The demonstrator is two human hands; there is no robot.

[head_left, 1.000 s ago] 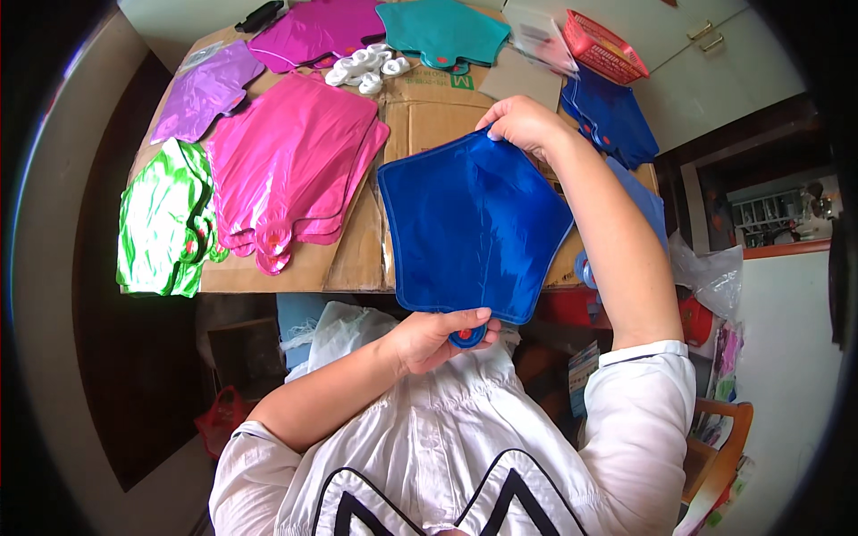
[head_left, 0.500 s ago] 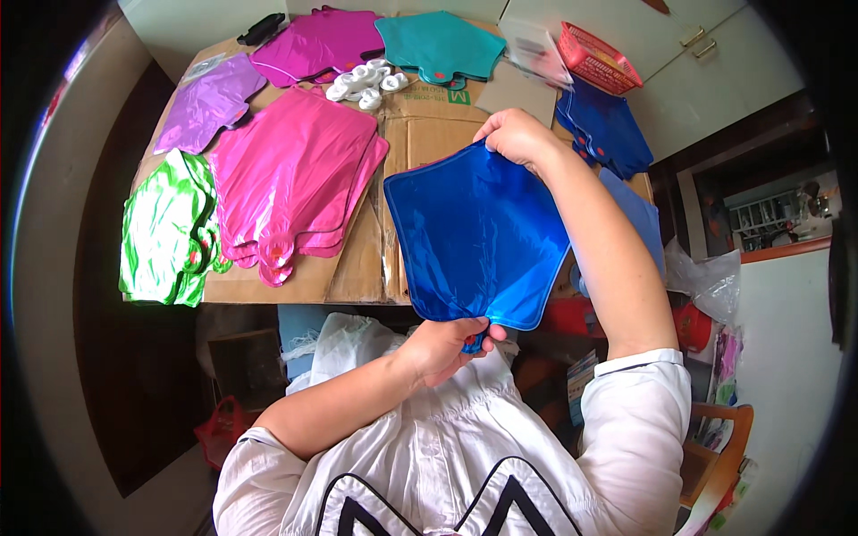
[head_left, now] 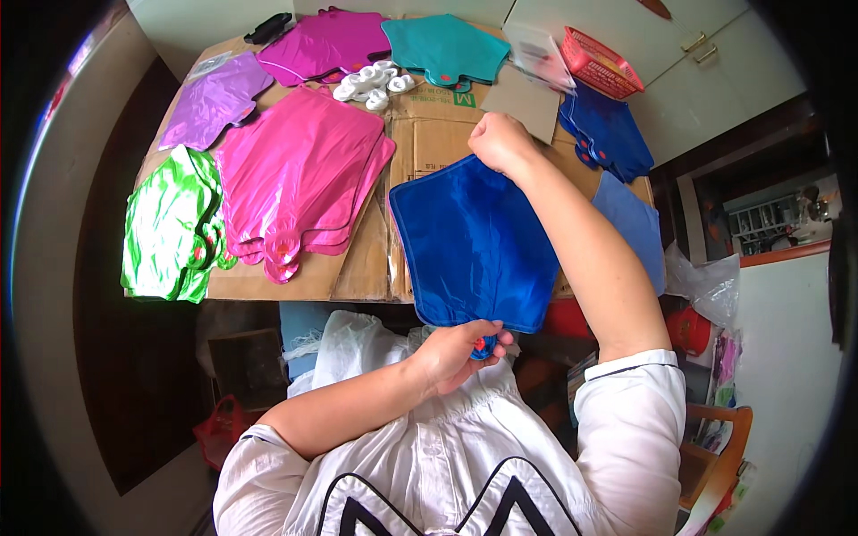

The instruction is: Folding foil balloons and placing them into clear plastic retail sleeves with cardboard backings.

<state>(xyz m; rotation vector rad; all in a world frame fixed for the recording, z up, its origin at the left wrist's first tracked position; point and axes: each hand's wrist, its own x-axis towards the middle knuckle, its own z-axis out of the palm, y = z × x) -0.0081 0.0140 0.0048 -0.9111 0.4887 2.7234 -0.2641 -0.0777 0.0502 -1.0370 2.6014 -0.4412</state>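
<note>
A flat, shiny dark-blue foil pouch [head_left: 478, 246] with rounded corners hangs over the near edge of the cardboard, tilted toward me. My left hand [head_left: 460, 353] is closed round its narrow neck at the bottom, where a small round tab with a red spot pokes out between thumb and fingers. At the pouch's top edge my right hand [head_left: 505, 143] is closed, fingers curled down against it; the fingertips are partly hidden. Left of the blue pouch lies a stack of pink foil pouches [head_left: 295, 174], their round tabs pointing at me.
Flattened cardboard [head_left: 429, 138] covers the table. Around it lie green [head_left: 170, 223], lilac [head_left: 210, 103], magenta [head_left: 322, 45], teal [head_left: 447, 45] and blue foil pouches [head_left: 608, 129]. Small white pieces [head_left: 366, 85] sit centrally. A red basket [head_left: 599, 62] stands far right, a light-blue sheet [head_left: 633, 223] nearer.
The blue pouch's upper edge has come down slightly, and its surface looks flatter. My right hand has shifted slightly left and its fingers have curled in more. My left hand keeps its hold.
</note>
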